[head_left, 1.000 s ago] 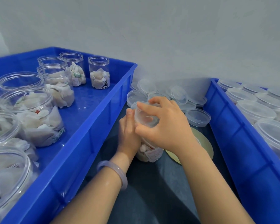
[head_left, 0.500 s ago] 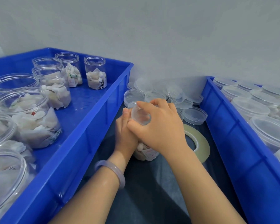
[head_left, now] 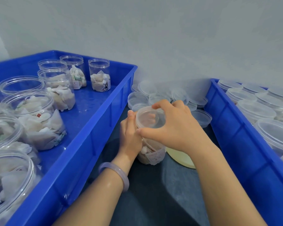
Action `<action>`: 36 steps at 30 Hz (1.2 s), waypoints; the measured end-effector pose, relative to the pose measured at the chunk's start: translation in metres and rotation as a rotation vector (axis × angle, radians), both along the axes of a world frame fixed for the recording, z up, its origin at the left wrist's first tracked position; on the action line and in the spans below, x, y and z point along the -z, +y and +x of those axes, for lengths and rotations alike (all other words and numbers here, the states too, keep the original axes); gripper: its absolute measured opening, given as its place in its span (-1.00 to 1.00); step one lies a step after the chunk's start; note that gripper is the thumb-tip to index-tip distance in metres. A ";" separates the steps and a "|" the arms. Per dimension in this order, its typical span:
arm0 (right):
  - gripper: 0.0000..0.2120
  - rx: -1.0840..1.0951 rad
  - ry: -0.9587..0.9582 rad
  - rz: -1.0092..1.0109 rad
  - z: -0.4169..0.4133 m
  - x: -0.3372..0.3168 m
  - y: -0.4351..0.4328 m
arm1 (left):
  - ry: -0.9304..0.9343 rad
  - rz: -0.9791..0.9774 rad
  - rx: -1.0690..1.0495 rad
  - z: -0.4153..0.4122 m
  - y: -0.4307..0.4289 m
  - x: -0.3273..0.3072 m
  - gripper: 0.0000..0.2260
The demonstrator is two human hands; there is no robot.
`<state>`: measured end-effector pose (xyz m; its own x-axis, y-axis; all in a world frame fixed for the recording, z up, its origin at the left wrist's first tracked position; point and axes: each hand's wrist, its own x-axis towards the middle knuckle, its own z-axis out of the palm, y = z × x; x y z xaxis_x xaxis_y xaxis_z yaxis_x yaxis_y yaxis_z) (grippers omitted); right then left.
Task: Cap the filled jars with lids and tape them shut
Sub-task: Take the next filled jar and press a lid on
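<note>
A small clear jar [head_left: 151, 154] filled with white pieces stands on the dark table between two blue crates. My left hand [head_left: 130, 136] wraps round the jar's left side. A clear lid [head_left: 149, 117] sits on the jar's mouth, and my right hand [head_left: 175, 128] grips its rim with thumb and fingers curled over it. A roll of clear tape [head_left: 181, 157] lies flat behind the jar, partly hidden under my right wrist.
The left blue crate [head_left: 95, 128] holds several open jars filled with white pieces. The right blue crate [head_left: 232, 131] holds several lidded jars. A heap of loose clear lids [head_left: 155, 95] lies against the grey wall between the crates.
My right hand has turned on the lid, so the lid's top now shows between thumb and fingers. The left hand stays on the jar.
</note>
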<state>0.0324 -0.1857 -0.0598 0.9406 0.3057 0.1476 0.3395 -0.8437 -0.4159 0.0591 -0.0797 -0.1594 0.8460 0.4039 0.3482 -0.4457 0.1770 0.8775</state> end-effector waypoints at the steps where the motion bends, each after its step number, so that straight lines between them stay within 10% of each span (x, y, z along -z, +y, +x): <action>1: -0.31 0.015 0.022 0.050 0.001 0.001 0.000 | 0.010 -0.008 0.006 0.000 0.001 0.000 -0.44; 9: -0.38 0.021 -0.286 -0.059 -0.003 0.011 0.010 | 0.003 -0.051 0.045 0.003 0.003 -0.003 -0.48; 18: -0.39 -0.357 0.205 0.354 0.009 0.003 -0.021 | 0.062 -0.083 0.223 0.004 0.009 0.000 -0.46; 26: -0.21 -0.011 -0.121 -0.237 -0.012 -0.004 -0.001 | 0.013 0.015 -0.072 -0.004 -0.013 0.001 -0.50; 36: -0.22 -0.247 0.247 0.448 0.034 0.019 -0.045 | 0.000 0.350 0.621 -0.005 0.014 -0.010 -0.28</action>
